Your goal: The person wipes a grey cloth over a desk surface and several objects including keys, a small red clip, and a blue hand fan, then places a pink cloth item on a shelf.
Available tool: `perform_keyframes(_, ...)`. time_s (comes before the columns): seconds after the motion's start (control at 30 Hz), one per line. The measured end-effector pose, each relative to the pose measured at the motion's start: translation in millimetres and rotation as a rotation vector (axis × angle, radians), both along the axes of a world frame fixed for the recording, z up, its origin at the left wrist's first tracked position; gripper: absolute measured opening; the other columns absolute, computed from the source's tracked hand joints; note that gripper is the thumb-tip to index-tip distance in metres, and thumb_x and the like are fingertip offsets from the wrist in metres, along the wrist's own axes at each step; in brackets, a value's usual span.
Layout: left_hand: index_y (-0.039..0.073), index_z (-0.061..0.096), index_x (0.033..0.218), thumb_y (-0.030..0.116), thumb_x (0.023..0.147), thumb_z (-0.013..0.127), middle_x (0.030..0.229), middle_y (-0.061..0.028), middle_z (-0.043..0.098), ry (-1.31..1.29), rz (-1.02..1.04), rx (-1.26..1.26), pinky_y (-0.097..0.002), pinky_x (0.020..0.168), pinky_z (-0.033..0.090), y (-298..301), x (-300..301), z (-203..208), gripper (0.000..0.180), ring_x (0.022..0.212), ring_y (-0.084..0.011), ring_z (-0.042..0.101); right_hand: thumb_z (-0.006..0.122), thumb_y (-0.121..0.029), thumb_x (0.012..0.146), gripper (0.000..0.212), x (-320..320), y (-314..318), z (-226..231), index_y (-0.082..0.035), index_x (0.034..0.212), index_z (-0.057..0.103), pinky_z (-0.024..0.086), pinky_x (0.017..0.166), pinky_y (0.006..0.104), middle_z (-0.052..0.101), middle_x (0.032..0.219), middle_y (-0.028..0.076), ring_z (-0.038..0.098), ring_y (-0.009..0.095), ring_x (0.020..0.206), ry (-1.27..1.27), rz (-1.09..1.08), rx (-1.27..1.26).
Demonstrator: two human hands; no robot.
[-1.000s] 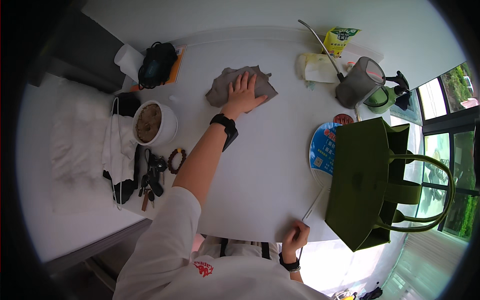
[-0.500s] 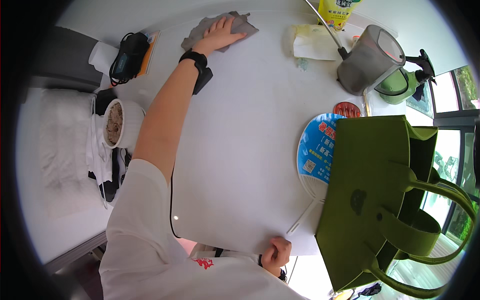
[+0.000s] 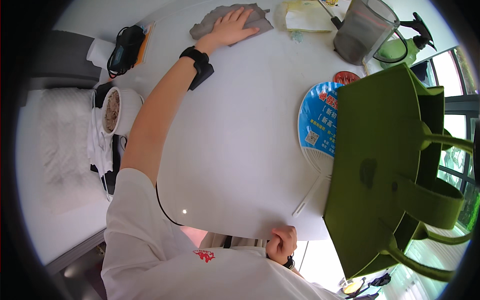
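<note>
Pressed flat with spread fingers, my left hand point(image 3: 232, 29) lies on a crumpled grey cloth point(image 3: 206, 23) at the far side of the white table point(image 3: 230, 145). The arm stretches across the tabletop, with a black band and device on its wrist. My right hand point(image 3: 282, 242) is curled into a loose fist at the near table edge, to the right of my body. Nothing shows in it, and its palm side is hidden. Just beyond it lies the white handle of a blue round fan point(image 3: 318, 117), partly covered by a green handbag point(image 3: 372, 200).
At far right are a grey translucent pitcher point(image 3: 357, 42), a green pump bottle point(image 3: 400, 52), a red oval dish point(image 3: 345, 77) and a pale packet point(image 3: 307, 17). To the left are a black corded case point(image 3: 127, 50), a white bowl point(image 3: 131, 111) and a white fluffy mat point(image 3: 65, 150).
My left hand and the grey cloth have slid a little to the right. The view has shifted, so the bag, fan and pitcher sit higher in the picture. My right hand stays curled at the edge.
</note>
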State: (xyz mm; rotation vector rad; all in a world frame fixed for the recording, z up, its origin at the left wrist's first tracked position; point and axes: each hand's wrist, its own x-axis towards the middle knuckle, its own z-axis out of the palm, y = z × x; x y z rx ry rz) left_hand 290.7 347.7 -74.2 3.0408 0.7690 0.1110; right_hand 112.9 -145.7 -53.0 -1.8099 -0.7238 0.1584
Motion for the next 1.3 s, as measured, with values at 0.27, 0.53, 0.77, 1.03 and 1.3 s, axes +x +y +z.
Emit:
perform_keyframes(0.27,0.017,0.021,0.137,0.056,0.083,0.039,0.143,-0.0114,0.018,0.019,-0.101,-0.045,-0.0480,0.104,0.014,-88.8,-32.7,11.5,0.070,0.132,-0.0281,0.015,0.038,0.014,0.058,0.022,-3.6,5.4,3.0,0.000,0.068,0.053,0.037,0.048,0.0273,0.051,0.059,0.008,0.046,0.020,0.051,-0.111,-0.059,0.088)
perform_keyframes(0.53,0.017,0.021,0.137,0.057,0.082,0.040,0.144,-0.0118,0.016,-0.022,-0.118,-0.142,-0.0513,0.103,0.012,-150.6,-47.4,7.9,0.071,0.132,-0.0303,0.013,0.038,0.014,0.062,0.021,-8.5,12.2,-6.8,0.000,0.068,0.053,0.035,0.045,0.0241,0.050,0.059,0.007,0.045,0.016,0.049,-0.194,-0.183,0.143)
perform_keyframes(0.77,0.018,0.025,0.137,0.058,0.082,0.038,0.142,-0.0115,0.020,-0.109,-0.051,-0.099,-0.0533,0.103,0.012,-161.0,-45.4,-0.6,0.069,0.131,-0.0297,0.016,0.039,0.012,0.068,0.020,-11.4,15.6,-16.9,0.001,0.070,0.055,0.033,0.044,0.0210,0.050,0.059,0.005,0.044,0.010,0.047,-0.272,-0.280,0.185)
perform_keyframes(1.03,0.017,0.030,0.135,0.054,0.083,0.041,0.141,-0.0105,0.023,-0.135,-0.175,-0.119,-0.0540,0.102,0.015,-213.8,-107.3,4.3,0.064,0.130,-0.0294,0.019,0.045,0.010,0.066,0.017,-12.3,17.7,-22.1,-0.002,0.068,0.057,0.037,0.047,0.0271,0.054,0.063,0.007,0.048,0.019,0.052,-0.273,-0.353,0.188)
perform_keyframes(1.3,0.015,0.031,0.134,0.053,0.083,0.043,0.140,-0.0104,0.024,-0.090,-0.279,-0.109,-0.0498,0.103,0.015,-261.9,-179.7,9.0,0.065,0.130,-0.0267,0.019,0.045,0.009,0.068,0.017,-13.8,17.8,-22.9,-0.003,0.068,0.057,0.040,0.050,0.0288,0.056,0.066,0.008,0.052,0.022,0.055,-0.277,-0.380,0.224)
